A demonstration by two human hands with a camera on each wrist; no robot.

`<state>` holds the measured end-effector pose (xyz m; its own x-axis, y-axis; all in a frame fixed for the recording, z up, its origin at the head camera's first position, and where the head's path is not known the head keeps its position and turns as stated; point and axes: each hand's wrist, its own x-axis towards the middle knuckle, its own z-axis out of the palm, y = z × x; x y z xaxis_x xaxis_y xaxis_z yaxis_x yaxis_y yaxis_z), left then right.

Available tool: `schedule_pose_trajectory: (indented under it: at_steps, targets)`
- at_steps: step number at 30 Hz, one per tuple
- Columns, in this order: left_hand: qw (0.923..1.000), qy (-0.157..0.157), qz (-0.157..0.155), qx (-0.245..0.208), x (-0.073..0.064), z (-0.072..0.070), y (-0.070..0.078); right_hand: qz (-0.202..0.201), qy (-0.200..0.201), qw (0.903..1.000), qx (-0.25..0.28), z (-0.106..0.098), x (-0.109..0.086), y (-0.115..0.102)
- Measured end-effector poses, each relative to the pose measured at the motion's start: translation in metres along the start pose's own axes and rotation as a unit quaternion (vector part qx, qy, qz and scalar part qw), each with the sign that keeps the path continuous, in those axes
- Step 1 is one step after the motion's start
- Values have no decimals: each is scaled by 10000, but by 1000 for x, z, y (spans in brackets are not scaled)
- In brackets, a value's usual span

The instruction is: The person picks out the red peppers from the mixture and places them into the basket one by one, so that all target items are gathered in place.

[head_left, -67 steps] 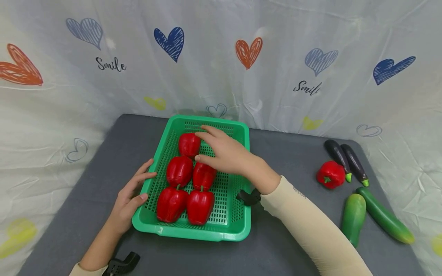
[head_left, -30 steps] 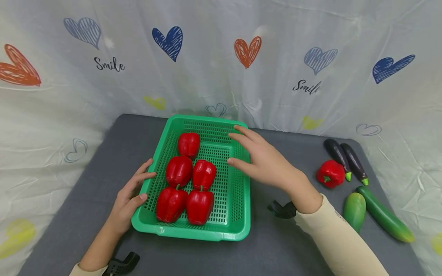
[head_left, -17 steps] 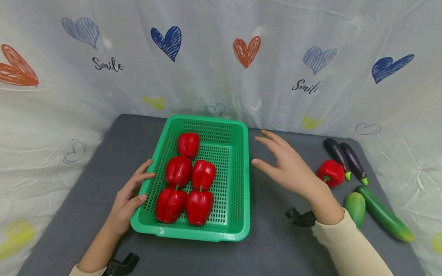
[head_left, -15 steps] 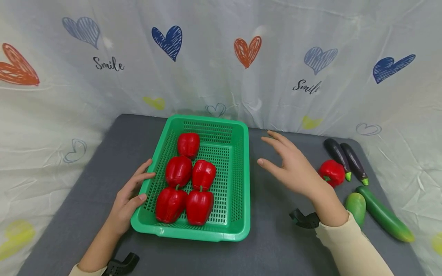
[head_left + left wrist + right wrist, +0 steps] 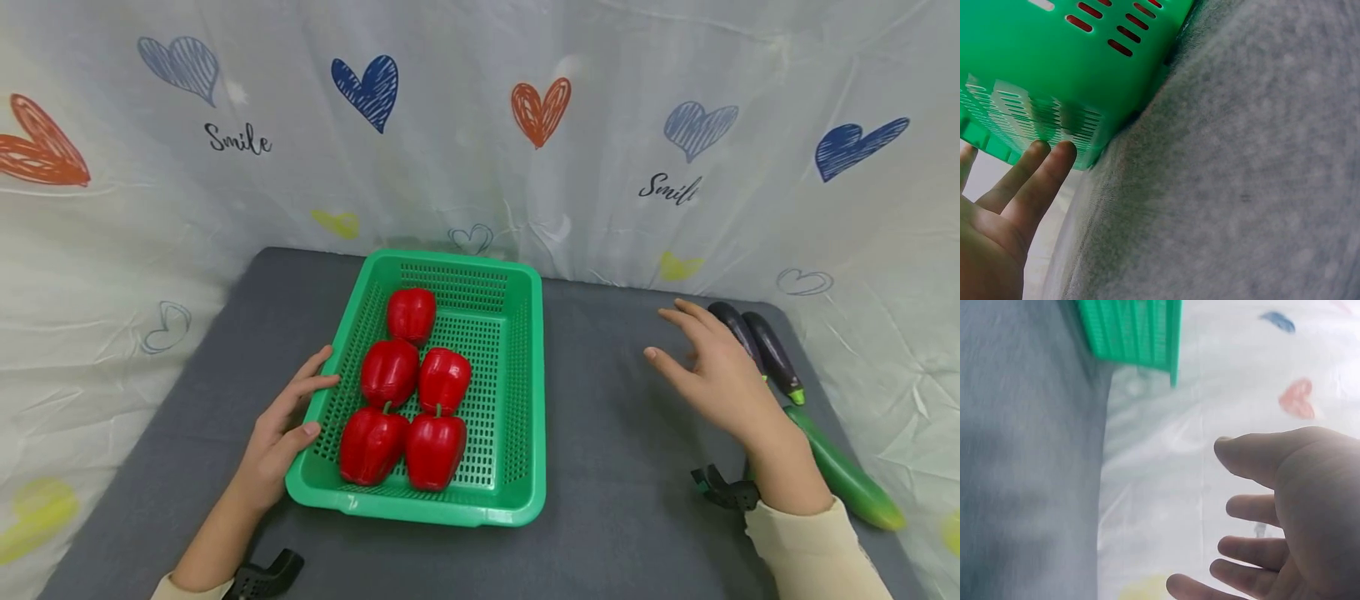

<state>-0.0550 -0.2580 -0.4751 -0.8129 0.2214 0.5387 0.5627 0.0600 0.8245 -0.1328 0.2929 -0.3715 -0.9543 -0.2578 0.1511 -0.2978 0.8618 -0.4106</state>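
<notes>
A green plastic basket (image 5: pixel 525 492) stands mid-table with several red bell peppers (image 5: pixel 389 372) lying in its left and middle parts. My left hand (image 5: pixel 273 442) rests against the basket's left side, fingers spread and fairly straight; in the left wrist view its fingertips (image 5: pixel 1065 153) touch the outer wall. Well to the right, my right hand (image 5: pixel 723 379) hovers over the table with fingers apart and nothing in it. It is nearest to two dark eggplants (image 5: pixel 772 354). The loose red bell pepper seen earlier beside them is hidden behind this hand.
A long green cucumber (image 5: pixel 847 475) lies at the right table edge, partly behind the right forearm. The shorter green vegetable is covered by that arm. Grey cloth (image 5: pixel 600 517) covers the table, and a white curtain (image 5: pixel 465 167) with printed hearts hangs behind it.
My right hand has moved from above the peppers in the basket to the right, out over the table toward the eggplants. The left hand, basket and its peppers have stayed put.
</notes>
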Motion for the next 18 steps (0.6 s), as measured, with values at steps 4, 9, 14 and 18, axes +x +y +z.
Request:
schedule_pose_trajectory:
  at_steps: [4,9,14,18]
  targets:
    - [10000,-6,7,-4,0,0,0,250,-40,9997,-66,-8,-8,19]
    - [10000,3,-4,3,1,0,1,580,-186,9981,-83,-14,-16,43]
    - [10000,4,-29,-3,3,1,3,674,-235,9974,-67,-20,-25,65]
    - [10000,25,-68,-5,4,0,5,624,-236,9977,-122,-22,-30,79]
